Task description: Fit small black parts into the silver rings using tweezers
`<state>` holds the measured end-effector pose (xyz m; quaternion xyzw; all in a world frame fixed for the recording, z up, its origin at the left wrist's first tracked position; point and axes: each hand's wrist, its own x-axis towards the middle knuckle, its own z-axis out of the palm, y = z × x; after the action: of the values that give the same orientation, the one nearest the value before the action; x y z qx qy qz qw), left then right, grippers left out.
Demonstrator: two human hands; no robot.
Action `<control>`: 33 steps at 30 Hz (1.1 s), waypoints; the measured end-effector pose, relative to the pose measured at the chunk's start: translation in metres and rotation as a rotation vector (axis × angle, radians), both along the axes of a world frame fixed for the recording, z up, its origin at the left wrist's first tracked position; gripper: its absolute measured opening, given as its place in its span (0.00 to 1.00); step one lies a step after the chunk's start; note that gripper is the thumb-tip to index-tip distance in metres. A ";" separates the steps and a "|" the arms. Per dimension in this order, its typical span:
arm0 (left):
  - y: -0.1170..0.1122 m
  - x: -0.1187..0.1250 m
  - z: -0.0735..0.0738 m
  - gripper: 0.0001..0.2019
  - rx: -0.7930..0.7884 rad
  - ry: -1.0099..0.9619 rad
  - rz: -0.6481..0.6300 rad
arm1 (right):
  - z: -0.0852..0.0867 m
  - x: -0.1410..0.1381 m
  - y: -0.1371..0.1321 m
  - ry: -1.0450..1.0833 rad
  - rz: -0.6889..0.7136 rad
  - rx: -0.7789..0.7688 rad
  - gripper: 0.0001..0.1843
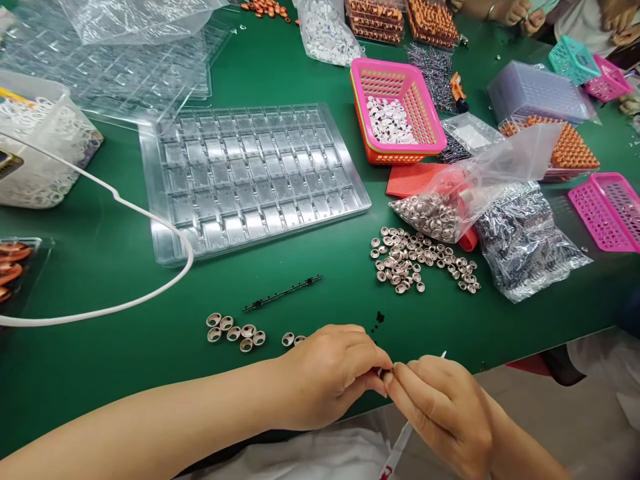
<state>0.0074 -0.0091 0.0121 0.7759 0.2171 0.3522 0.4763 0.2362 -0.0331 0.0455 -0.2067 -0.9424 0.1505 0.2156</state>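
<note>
My left hand [334, 377] pinches a small dark and silvery cup-shaped piece [384, 373] between thumb and fingertips, near the table's front edge. Closed against the same piece are the fingertips of my right hand [445, 410]. A thin white stick-like tool [400, 445] with a red mark runs through my right hand. Several silvery open cups [249, 331] lie left of my hands, beside a thin black plastic strip [283, 293]. Small black bits [380, 318] lie just beyond my fingers. Farther off is a loose pile of similar cups [403, 260].
A clear compartment tray [260, 173] lies mid-table. A pink basket [400, 107] holds white pieces. A bag of silvery cups [435, 213] stands behind the pile. A white cable [185, 240] loops at left near a tub [45, 153]. Another person's hands [523, 15] show at top right.
</note>
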 end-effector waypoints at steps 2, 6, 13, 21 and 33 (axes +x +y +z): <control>-0.001 0.000 0.001 0.06 -0.011 -0.007 -0.011 | 0.002 0.000 0.001 0.010 0.006 -0.023 0.20; -0.002 0.000 0.003 0.08 -0.030 -0.023 -0.027 | 0.005 0.001 0.002 0.013 0.011 -0.034 0.17; -0.001 0.001 0.000 0.06 -0.066 0.014 -0.009 | -0.005 0.002 0.005 0.020 0.078 0.023 0.20; 0.008 -0.003 0.002 0.02 -0.198 0.207 0.063 | -0.035 0.008 -0.005 0.136 -0.164 -0.095 0.18; 0.021 -0.011 -0.002 0.05 -0.069 0.313 0.141 | -0.058 -0.005 0.003 1.082 -0.946 -0.318 0.23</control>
<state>-0.0038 0.0122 0.0099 0.7872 0.3544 0.2520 0.4373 0.2313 -0.0303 -0.0121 -0.5168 -0.4810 0.2572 0.6598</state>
